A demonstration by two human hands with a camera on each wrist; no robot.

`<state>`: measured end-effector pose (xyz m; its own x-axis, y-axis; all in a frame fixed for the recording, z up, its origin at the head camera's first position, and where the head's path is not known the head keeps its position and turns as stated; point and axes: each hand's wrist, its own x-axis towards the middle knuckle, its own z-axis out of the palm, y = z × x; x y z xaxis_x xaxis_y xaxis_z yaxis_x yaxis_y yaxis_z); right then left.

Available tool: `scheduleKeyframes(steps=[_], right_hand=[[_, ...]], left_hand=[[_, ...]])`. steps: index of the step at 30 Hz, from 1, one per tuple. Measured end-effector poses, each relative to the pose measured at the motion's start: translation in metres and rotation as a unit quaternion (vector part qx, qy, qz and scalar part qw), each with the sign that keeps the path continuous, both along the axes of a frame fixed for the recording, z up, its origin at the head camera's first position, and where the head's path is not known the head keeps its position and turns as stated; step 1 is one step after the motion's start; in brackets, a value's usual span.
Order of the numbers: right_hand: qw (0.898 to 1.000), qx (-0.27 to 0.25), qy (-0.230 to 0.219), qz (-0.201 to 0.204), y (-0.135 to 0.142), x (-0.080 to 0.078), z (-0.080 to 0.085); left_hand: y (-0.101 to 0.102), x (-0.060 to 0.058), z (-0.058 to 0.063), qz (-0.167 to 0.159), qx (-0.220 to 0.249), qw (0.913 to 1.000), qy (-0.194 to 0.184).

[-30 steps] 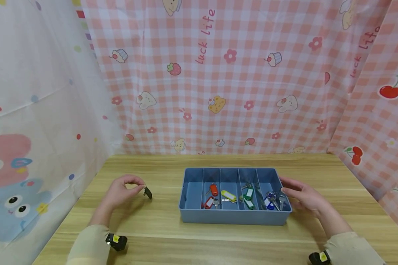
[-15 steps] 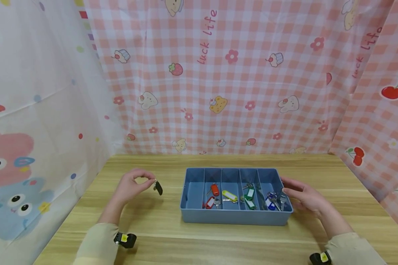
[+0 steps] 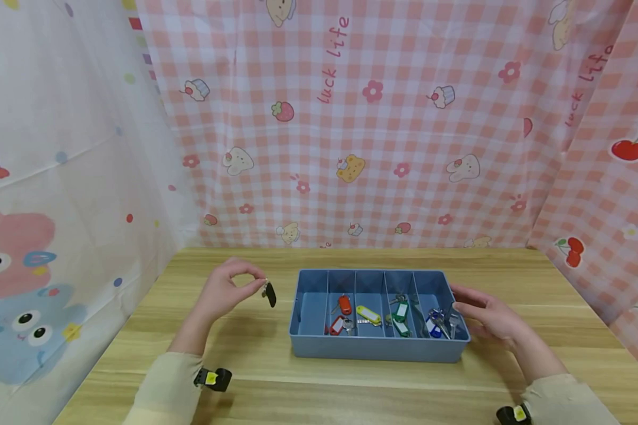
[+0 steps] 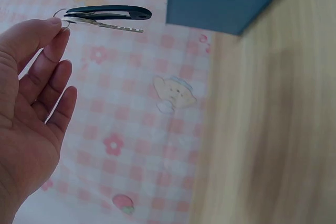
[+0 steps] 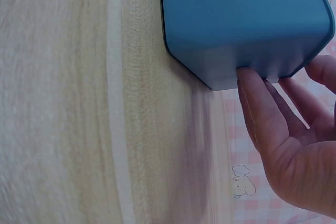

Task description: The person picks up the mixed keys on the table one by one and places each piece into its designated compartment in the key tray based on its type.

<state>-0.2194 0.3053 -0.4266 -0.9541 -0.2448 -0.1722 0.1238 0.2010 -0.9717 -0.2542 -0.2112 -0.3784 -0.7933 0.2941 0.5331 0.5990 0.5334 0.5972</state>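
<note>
My left hand (image 3: 228,289) pinches a small ring between thumb and index finger, left of the box. From the ring hang a black key tag (image 4: 107,10) and a silver key (image 4: 118,27). The blue compartment box (image 3: 377,348) stands on the table; its leftmost section holds nothing. Other sections hold red key tags (image 3: 344,304), a yellow key tag (image 3: 368,313), green key tags (image 3: 401,310) and a blue key tag (image 3: 433,328), with keys. At the box's right end, my right hand (image 3: 491,316) touches the outer wall with fairly straight fingers (image 5: 262,103), thumb at the rim.
A wood-grain table (image 3: 276,389) carries the box. Behind it hangs a pink checked cloth (image 3: 308,141), which continues along the right side. A white printed cloth (image 3: 85,147) hangs at the left.
My left hand has moved right and slightly away from me, carrying the black-tagged key closer to the box. The right hand and the box have stayed in place.
</note>
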Motion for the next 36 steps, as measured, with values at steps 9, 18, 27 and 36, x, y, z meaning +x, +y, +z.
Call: scheduleKeyframes(steps=[9, 18, 27, 36], right_hand=[[1.0, -0.012, 0.003, 0.004, 0.0, 0.0, -0.002], [1.0, -0.016, -0.002, 0.008, 0.001, -0.001, -0.002], [1.0, -0.004, 0.001, 0.005, 0.001, 0.0, -0.001], [1.0, 0.004, -0.006, 0.004, 0.001, 0.0, 0.001]], left_hand=[[0.017, -0.001, 0.015, -0.038, 0.001, 0.9991, 0.018], [0.037, -0.005, 0.023, -0.085, 0.008, 0.9959, 0.031], [0.056, -0.009, 0.02, -0.138, -0.004, 0.99, 0.031], [0.066, -0.014, 0.014, -0.163, -0.04, 0.9855, 0.023]])
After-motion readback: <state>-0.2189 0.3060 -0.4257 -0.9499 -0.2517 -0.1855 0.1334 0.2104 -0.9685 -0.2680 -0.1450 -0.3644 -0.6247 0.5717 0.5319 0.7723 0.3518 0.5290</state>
